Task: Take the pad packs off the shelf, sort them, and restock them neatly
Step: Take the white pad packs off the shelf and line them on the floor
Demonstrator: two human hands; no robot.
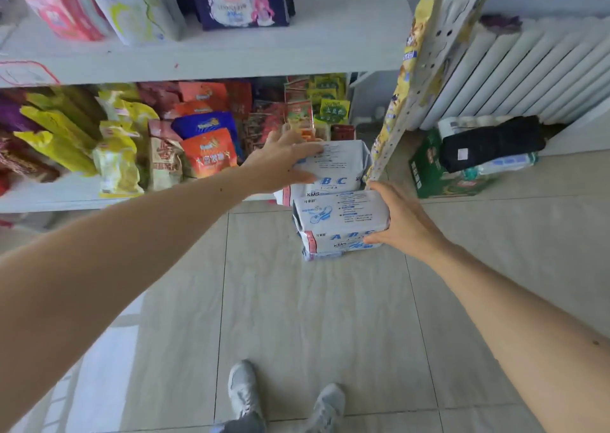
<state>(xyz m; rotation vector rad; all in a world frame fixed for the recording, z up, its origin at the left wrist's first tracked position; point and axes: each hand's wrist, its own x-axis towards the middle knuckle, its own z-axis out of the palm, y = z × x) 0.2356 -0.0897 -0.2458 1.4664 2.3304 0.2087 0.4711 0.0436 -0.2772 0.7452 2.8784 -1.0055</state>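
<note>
Head view: looks down at shelf unit, two bare arms reaching fwd, tiled floor (313,317) below.
Left hand (280,163): fingers mostly straight, spread over top of the pad pack on shelf (336,165); thumb side hidden, can't tell if it pinches.
Right hand (401,218): fingers curl round right end of held pad stack (340,223), thumb on top; at least two packs, one on the other, a third edge just showing under.
Pack location: shelf pack sits at right end of lower shelf (66,196), front edge overhanging lip; held stack is in the air just in front of and below it, nearly touching.
Edges: perforated upright post (425,79) just right of both packs, right hand close beside its foot. Snack bags (208,149) crowd shelf to the left.
Open room: bare floor tiles betw. shelf and the person's grey shoes (244,389).
Writing: "ABC" in blue and "KMS" on both packs; small print too blurred to read.
Upper shelf (330,50): dark blue pack (237,0), white pack (132,7), red pack (62,13); wide bare stretch at right.
Right of post: green carton (429,168), black bundle (491,142) on it, white radiator (528,66) behind.
</note>
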